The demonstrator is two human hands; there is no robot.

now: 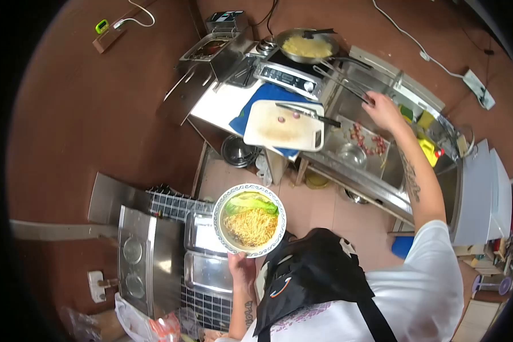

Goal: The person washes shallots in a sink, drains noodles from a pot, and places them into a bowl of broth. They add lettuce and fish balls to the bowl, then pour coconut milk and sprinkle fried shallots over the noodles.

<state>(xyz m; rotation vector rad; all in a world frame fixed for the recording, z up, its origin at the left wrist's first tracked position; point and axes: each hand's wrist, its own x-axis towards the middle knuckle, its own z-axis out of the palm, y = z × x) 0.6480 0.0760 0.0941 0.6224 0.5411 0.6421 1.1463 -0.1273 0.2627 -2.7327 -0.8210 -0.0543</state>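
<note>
My left hand (242, 269) grips from below the rim of a white bowl (221, 228) with a blue patterned edge. The bowl holds yellow noodles, broth and a green leaf. It hangs above steel trays (202, 272). My right hand (383, 109) reaches far forward over the sink (376, 188) and is closed on long metal tongs (339, 80). The tongs point toward a pan of yellow noodles (306, 47) on an induction cooker (284, 74).
A white cutting board (279, 126) with a knife (306, 112) overhangs the counter beside the sink. A metal bowl (351, 154) and red scraps lie in the sink. A small fryer (212, 50) stands left of the cooker. A steel appliance with two round lids (139, 256) is at lower left.
</note>
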